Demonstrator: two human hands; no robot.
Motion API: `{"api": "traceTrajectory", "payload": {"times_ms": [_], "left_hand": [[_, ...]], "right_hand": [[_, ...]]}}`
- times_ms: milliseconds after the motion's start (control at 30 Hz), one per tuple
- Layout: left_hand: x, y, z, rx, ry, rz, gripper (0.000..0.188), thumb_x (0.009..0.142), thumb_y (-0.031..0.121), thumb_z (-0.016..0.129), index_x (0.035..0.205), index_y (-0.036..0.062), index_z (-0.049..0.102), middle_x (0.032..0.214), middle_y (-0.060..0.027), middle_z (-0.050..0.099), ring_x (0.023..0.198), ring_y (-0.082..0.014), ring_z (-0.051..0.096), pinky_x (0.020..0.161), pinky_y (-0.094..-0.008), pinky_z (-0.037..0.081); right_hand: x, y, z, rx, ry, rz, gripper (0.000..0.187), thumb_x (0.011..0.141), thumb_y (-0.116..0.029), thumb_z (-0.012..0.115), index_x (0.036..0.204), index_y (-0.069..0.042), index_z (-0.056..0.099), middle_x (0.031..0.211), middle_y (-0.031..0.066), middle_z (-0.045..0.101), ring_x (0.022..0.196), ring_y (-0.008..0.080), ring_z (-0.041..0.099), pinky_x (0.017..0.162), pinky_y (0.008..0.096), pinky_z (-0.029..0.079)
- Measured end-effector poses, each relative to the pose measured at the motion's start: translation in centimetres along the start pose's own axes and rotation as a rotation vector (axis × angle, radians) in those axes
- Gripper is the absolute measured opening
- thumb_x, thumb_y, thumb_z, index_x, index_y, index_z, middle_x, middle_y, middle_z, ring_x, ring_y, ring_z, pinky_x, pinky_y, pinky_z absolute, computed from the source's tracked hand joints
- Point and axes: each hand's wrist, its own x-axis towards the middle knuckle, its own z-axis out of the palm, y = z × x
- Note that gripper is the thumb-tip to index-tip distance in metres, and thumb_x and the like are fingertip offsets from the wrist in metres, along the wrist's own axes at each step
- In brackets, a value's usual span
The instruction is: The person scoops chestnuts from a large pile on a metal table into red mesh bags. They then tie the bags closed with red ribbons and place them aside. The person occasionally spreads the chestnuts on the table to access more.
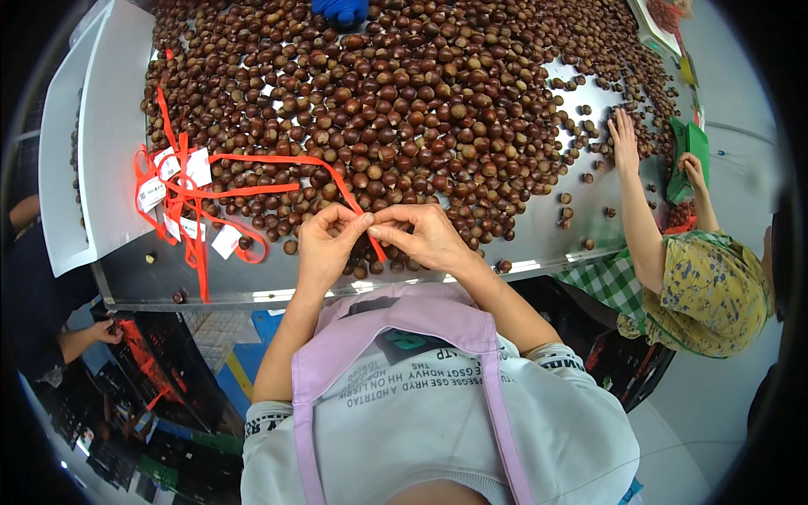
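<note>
My left hand [326,244] and my right hand [427,236] meet at the near edge of the heap of chestnuts [421,126]. Thumb and forefinger of each are pinched on a flat red ribbon [343,187], whose short end hangs below the fingertips. From there the ribbon runs back to the left, toward a loose tangle of red ribbons [178,195] lying partly over the chestnuts. White printed tags [225,241] sit among its loops. My fingers hide part of the held end.
A metal table [539,244] bears the chestnuts, with a tall white panel [109,126] on its left. On the right, a co-worker's hand [623,139] reaches over it; their other hand holds a green bag [692,160]. A blue glove [341,10] shows at the far side. Dark crates [181,362] stand below left.
</note>
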Motion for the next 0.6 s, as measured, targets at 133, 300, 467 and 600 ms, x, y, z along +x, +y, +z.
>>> {"api": "traceTrajectory", "payload": {"times_ms": [133, 300, 467, 600], "left_hand": [[0.1, -0.5, -0.3, 0.030, -0.001, 0.000, 0.015, 0.082, 0.013, 0.066, 0.073, 0.0035, 0.058, 0.066, 0.0052, 0.054, 0.059, -0.0005, 0.045, 0.052, -0.0153, 0.034], [-0.1, -0.6, 0.1, 0.075, 0.011, 0.061, 0.016, 0.083, 0.015, 0.064, 0.075, 0.0032, 0.057, 0.064, 0.0064, 0.051, 0.057, 0.0001, 0.041, 0.050, -0.0154, 0.031], [-0.2, -0.6, 0.4, 0.093, 0.052, 0.057, 0.020, 0.083, 0.017, 0.063, 0.074, 0.0001, 0.058, 0.061, 0.0040, 0.049, 0.055, -0.0026, 0.040, 0.048, -0.0189, 0.032], [-0.4, -0.4, 0.6, 0.085, 0.060, 0.048, 0.019, 0.084, 0.017, 0.062, 0.077, 0.0006, 0.057, 0.063, 0.0040, 0.049, 0.057, -0.0018, 0.040, 0.048, -0.0183, 0.031]], "right_hand": [[0.1, 0.2, -0.3, 0.048, -0.019, 0.085, 0.023, 0.081, -0.020, 0.064, 0.092, 0.000, 0.064, 0.071, 0.0064, 0.065, 0.064, 0.0089, 0.059, 0.060, 0.0252, 0.048], [0.0, -0.7, 0.1, 0.125, -0.037, 0.059, 0.022, 0.082, -0.020, 0.064, 0.089, 0.000, 0.064, 0.072, 0.0054, 0.064, 0.066, 0.0086, 0.058, 0.060, 0.0246, 0.047], [0.0, 0.4, 0.4, 0.228, -0.092, 0.152, 0.021, 0.085, -0.019, 0.061, 0.089, 0.001, 0.063, 0.074, 0.0024, 0.061, 0.066, 0.0051, 0.052, 0.060, 0.0211, 0.043], [0.0, 0.9, 0.4, 0.099, 0.080, 0.032, 0.027, 0.089, -0.025, 0.055, 0.080, -0.001, 0.061, 0.066, -0.0010, 0.055, 0.060, 0.0038, 0.046, 0.054, 0.0199, 0.038]]}}
